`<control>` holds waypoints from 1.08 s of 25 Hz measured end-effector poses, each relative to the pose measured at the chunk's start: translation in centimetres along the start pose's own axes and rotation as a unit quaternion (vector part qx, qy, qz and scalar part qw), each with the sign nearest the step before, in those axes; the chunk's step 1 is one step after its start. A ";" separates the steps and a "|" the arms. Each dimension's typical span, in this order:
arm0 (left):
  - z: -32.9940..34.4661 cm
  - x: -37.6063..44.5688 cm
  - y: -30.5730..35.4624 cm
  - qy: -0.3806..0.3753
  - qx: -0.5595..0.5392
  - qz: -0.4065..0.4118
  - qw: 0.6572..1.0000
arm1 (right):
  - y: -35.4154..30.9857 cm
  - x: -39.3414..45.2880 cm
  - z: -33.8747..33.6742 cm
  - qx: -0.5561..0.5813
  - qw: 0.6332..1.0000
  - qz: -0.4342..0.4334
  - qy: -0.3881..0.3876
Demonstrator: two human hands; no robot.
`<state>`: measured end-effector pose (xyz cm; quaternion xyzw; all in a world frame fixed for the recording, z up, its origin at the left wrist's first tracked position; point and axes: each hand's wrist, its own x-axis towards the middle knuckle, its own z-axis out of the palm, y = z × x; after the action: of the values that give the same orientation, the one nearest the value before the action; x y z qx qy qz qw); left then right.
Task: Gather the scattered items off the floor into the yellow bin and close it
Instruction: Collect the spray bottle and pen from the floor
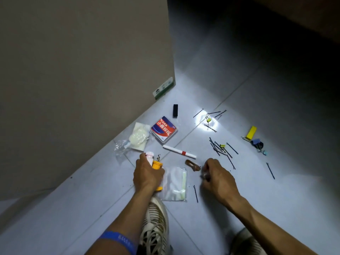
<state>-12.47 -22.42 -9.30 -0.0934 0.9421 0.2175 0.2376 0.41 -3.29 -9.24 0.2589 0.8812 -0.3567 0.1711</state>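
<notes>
Nearest, a loose hairpin (196, 193) and a clear packet (174, 183) lie on the floor (257, 208) between the two hands.

The left hand (148, 174) is wrapped round a small yellow container (157, 165), taken here to be the yellow bin, with a pink-capped bottle (150, 156) held against it; its fingers are curled tight round both. With two things in one grasp, the bottle could be let slip.

The right hand (216, 174) is closed over something small and clear; what is pinched cannot be told. A brown clip (193, 164) lies just beside it.

Farther out are a white tube (179, 152), a red-labelled box (163, 130), a bagged white item (138, 138) and a black block (175, 110).

Farthest, scattered hairpins (220, 148) and binder clips (257, 143) are spread wide; the thin pins could be missed against the dim floor or dropped when pinched in bunches, and the small bin may not hold the larger items, so that it cannot be closed.
</notes>
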 end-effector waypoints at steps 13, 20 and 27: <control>-2.6 3.7 5.8 0.038 -0.182 0.136 0.973 | -3.3 5.8 1.3 -0.143 0.988 -0.027 0.059; 0.3 7.5 8.4 0.020 0.112 0.213 0.970 | -3.2 1.0 2.6 -0.084 0.995 -0.032 0.039; -0.1 6.6 8.0 0.041 0.120 0.196 0.972 | -3.1 2.7 3.1 -0.049 0.998 0.033 0.034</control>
<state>-20.47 -15.89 -9.49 0.1136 0.9701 0.1414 0.1614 -3.17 -6.53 -11.06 0.2910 0.8938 -0.2984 0.1653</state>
